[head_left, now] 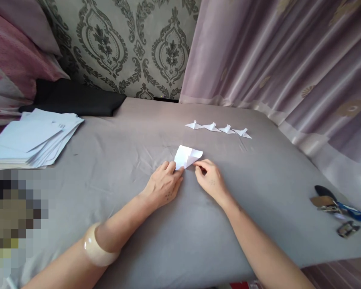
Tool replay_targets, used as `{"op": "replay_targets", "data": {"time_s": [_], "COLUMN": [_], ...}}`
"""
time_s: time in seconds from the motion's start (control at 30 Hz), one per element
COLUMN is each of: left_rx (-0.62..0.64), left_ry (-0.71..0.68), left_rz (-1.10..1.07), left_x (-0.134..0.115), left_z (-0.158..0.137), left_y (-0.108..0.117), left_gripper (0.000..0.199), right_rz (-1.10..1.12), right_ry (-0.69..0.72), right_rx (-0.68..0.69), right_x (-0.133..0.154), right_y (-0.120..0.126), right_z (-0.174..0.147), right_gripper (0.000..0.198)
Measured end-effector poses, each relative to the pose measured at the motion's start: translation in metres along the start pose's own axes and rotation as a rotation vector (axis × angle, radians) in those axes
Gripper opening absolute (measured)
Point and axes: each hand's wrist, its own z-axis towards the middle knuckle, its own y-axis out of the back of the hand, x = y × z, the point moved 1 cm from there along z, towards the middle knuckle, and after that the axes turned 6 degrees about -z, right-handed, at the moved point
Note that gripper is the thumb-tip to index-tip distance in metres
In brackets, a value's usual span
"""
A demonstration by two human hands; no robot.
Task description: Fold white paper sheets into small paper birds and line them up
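Observation:
A small piece of white paper [185, 155], partly folded with one flap raised on its right side, lies on the grey cloth in front of me. The fingers of my left hand [165, 182] are bent together and hold its lower left edge. At its lower right edge, my right hand [209, 178] pinches with thumb and forefinger. The exact contact of the fingertips is partly hidden. Behind the paper, several folded white paper birds [212, 127] stand in a row, close to one another.
To the left sits a stack of white paper sheets [33, 136], with a black folded cloth [78, 98] behind it. Blurred small tools [333, 206] lie at the far right. Curtains [258, 48] hang along the right and back of the grey cloth surface [123, 136].

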Motion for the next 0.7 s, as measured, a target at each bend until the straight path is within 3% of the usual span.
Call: {"op": "replay_targets", "data": {"time_s": [0.7], "left_rx": [-0.019], "left_ry": [-0.034], "left_rz": [0.022], "left_x": [0.002], "left_z": [-0.003], "left_y": [-0.002], "left_gripper": [0.042], "right_rz": [-0.048], "right_ry": [0.056], "right_rx": [0.091], "right_x": [0.011], "right_y": [-0.009], "right_z": [-0.013], "right_gripper": [0.036]}}
